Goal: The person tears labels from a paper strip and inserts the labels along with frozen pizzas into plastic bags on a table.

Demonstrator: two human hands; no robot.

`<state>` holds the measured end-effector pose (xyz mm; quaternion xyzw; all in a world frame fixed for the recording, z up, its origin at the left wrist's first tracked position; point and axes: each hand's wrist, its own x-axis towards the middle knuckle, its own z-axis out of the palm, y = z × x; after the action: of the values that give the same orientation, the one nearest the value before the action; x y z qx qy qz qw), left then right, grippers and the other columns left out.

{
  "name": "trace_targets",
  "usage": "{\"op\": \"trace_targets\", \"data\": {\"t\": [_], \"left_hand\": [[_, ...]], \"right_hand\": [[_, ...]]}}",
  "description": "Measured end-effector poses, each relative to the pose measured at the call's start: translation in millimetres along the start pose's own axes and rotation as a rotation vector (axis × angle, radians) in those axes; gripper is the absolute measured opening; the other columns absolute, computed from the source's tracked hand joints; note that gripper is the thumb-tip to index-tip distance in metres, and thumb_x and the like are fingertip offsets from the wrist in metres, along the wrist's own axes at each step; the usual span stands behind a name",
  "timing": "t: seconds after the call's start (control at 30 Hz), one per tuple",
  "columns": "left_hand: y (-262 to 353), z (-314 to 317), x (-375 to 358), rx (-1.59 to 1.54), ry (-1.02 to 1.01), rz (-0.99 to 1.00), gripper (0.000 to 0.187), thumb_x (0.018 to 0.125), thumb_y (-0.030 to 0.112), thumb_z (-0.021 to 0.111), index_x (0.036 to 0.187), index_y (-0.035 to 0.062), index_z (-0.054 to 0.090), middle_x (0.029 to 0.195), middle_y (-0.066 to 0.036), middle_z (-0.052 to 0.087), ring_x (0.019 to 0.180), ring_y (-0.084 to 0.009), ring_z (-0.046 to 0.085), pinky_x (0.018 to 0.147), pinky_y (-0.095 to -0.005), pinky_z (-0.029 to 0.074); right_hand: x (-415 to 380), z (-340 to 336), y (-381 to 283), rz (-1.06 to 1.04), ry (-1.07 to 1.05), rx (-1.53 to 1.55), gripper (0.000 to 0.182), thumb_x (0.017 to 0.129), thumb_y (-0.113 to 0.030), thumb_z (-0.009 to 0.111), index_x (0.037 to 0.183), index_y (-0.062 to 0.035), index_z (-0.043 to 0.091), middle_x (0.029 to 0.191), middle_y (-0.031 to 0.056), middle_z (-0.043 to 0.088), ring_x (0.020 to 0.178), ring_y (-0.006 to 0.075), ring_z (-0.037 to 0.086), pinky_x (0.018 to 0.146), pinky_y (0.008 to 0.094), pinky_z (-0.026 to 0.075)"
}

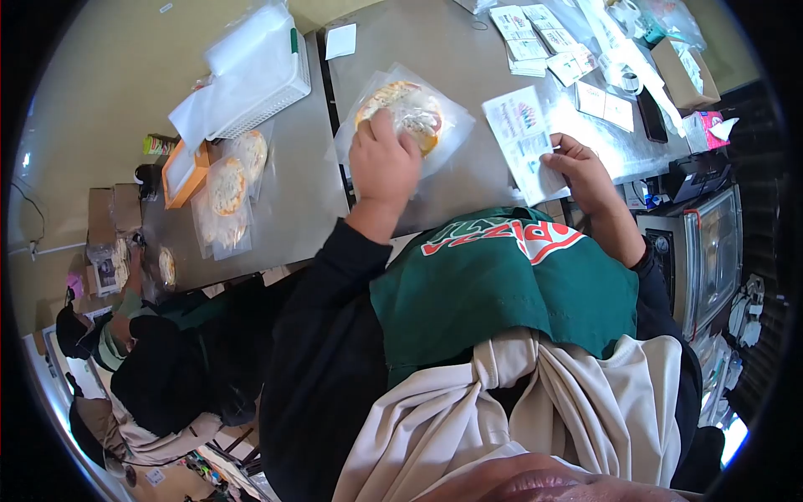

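A small pizza sealed in a clear plastic bag [410,109] lies on the steel table [301,192] in front of me. My left hand [383,163] rests on the bag's near edge with fingers curled over it. To the right, my right hand [585,171] pinches the corner of a white printed label sheet [523,138] lying on the table. I wear a green apron over a black sleeve.
Two more bagged pizzas [230,184] lie at the left, beside an orange box [182,171] and a white basket [251,75] with bags. Stacks of labels [535,38], a phone [652,113] and a cardboard box [686,71] sit far right. Another person [159,351] works at the left.
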<state>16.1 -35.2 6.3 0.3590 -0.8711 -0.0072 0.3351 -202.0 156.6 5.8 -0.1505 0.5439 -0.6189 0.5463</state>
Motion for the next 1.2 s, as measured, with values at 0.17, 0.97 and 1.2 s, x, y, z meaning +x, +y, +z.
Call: {"op": "trace_targets", "data": {"t": [0.17,0.97,1.2], "left_hand": [[4,0,-31,0.115,-0.044,0.094,0.034,0.072,0.007,0.057,0.104,0.0033,0.049,0.079,-0.013,0.051,0.066,-0.031,0.055,0.059,-0.0411,0.045],[9,-14,-74,-0.02,-0.452,-0.11,0.02,0.081,0.011,0.048,0.097,0.0032,0.039,0.082,-0.018,0.05,0.058,-0.0333,0.057,0.049,-0.0434,0.048],[5,-39,-65,-0.322,-0.692,-0.435,0.036,0.089,0.039,0.05,0.091,0.0026,0.045,0.082,-0.02,0.056,0.062,-0.0361,0.058,0.055,-0.0427,0.046]], "right_hand": [[1,6,10,0.26,-0.178,-0.161,0.017,0.079,-0.001,0.057,0.096,-0.0036,0.057,0.089,0.006,0.063,0.078,0.0115,0.061,0.07,0.0241,0.048],[110,123,70,0.232,-0.055,-0.079,0.018,0.088,-0.009,0.05,0.102,0.0015,0.055,0.096,0.0122,0.06,0.083,0.0211,0.062,0.072,0.0333,0.052],[96,96,50,-0.151,-0.637,-0.599,0.014,0.081,-0.009,0.053,0.085,0.0017,0.063,0.091,0.0164,0.063,0.078,0.0212,0.064,0.065,0.0321,0.053]]}}
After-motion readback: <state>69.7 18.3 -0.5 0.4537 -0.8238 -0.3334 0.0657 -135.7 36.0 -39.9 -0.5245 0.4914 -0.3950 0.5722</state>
